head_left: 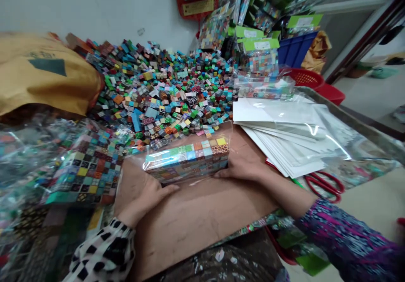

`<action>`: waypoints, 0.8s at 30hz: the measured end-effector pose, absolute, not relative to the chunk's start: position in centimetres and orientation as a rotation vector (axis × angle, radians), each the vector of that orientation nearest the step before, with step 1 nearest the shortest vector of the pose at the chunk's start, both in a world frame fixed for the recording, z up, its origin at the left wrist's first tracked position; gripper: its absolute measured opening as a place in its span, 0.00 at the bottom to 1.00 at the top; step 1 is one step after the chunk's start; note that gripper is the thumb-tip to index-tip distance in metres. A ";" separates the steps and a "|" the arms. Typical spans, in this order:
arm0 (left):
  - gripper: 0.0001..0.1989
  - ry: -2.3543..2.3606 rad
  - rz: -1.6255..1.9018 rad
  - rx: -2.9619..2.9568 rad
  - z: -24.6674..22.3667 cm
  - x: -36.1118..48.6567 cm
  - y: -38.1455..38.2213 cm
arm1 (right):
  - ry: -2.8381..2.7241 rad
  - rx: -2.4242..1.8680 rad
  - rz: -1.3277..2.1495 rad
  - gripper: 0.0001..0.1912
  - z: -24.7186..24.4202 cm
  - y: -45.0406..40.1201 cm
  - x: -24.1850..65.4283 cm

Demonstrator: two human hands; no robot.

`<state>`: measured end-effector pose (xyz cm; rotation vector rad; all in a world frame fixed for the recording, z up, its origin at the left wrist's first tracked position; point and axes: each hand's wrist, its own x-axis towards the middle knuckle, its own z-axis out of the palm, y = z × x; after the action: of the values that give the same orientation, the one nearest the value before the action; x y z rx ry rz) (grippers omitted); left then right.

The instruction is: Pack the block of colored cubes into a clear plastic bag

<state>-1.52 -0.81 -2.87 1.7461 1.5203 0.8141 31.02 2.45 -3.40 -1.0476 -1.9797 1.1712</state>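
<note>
A clear plastic bag packed with a long block of small patterned cubes [186, 159] stands on a sheet of brown cardboard [202, 214] in front of me. My left hand [152, 195] grips its left end, the thumb stretched along the lower front edge and the other fingers mostly hidden by the bag. At the opposite end my right hand [242, 166] is closed around the corner, its thumb at the bottom edge. The film of the bag spreads loosely past the block on the left.
Loose cubes [171, 92] are heaped behind the cardboard. A yellow sack [47, 75] and filled bags [87, 168] lie left. White cards [278, 126], red-handled scissors [325, 185] and a bagged block [264, 88] are right. A blue bin [294, 50] and red basket [305, 79] stand behind.
</note>
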 end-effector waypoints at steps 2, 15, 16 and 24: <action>0.33 1.467 0.922 1.632 -1.7 -1.5 -1.0 | -1.876 -0.980 1.318 0.38 -1.7 2.3 31.4; 0.28 1.070 1.618 0.993 1.0 2.7 0.1 | -1.461 -0.936 1.279 0.27 0.4 1.2 28.2; 0.28 1.067 1.619 0.982 0.6 2.7 0.1 | -1.459 -0.952 1.276 0.27 0.1 1.1 28.2; 0.28 1.112 1.509 1.035 -1.5 1.7 0.1 | -1.456 -1.038 1.351 0.28 0.2 0.6 28.4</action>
<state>1.67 0.12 -1.48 1.0354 1.1120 1.5090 28.41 0.61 0.21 -1.0377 -1.4557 1.3514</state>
